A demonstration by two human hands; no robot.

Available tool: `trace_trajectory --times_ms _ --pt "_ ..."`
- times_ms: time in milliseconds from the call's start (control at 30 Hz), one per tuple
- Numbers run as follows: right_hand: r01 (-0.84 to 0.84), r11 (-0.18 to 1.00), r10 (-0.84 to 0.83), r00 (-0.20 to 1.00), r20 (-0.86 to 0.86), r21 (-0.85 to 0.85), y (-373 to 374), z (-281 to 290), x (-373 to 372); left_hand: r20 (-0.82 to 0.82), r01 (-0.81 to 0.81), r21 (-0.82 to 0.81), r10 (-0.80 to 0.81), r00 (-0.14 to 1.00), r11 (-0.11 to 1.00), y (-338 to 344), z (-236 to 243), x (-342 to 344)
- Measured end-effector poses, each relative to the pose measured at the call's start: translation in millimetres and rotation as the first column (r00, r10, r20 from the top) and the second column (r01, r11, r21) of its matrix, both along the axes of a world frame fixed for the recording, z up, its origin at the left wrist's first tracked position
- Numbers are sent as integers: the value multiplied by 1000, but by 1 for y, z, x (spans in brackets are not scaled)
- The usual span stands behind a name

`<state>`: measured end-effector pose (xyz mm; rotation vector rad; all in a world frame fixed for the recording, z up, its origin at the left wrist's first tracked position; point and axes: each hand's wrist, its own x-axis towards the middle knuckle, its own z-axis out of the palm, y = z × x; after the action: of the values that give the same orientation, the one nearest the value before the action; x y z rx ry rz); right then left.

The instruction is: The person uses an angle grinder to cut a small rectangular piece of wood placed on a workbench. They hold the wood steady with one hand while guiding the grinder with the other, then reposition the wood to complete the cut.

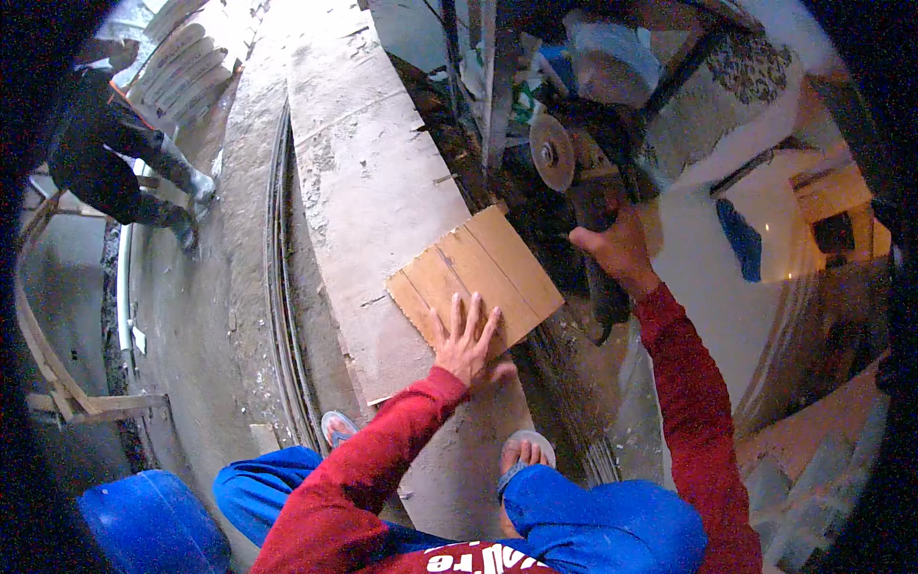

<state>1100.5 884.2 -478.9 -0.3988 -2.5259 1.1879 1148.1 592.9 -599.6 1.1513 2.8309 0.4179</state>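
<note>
A person in red sleeves and blue trousers crouches over a long dusty board (368,182) laid on the floor. A square tan tile (475,275) lies flat on the board, at its right edge, with thin straight lines running across its face; whether these are marks or shallow cuts is hard to tell. The tile looks whole, so the cutting seems barely begun, with most of it left to do.

The left hand (466,342) is spread open, fingers splayed, pressing flat on the tile's near edge. The right hand (617,251) is closed around the body of an angle grinder (580,172), whose round disc hangs just beyond the tile's far corner, not touching it. Another person (115,163) stands well apart, upper left.
</note>
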Motion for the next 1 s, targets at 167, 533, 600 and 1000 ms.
trace_trajectory --times_ms 167,533,600,1000 --pt "-2 999 6 996 91 -42 14 -3 0 -259 -3 -216 -55 964 976 -12 -20 9" --pt "25 999 -25 1000 -5 40 25 0 7 -144 9 -14 -11 989 1000 -35 -45 -57" --pt "13 991 -15 1000 9 136 26 -2 9 -187 26 -240 -72 980 970 -36 -50 -83" --pt "-108 994 105 989 101 19 -5 -48 3 -24 -10 -111 7 1000 994 -34 -41 -127"
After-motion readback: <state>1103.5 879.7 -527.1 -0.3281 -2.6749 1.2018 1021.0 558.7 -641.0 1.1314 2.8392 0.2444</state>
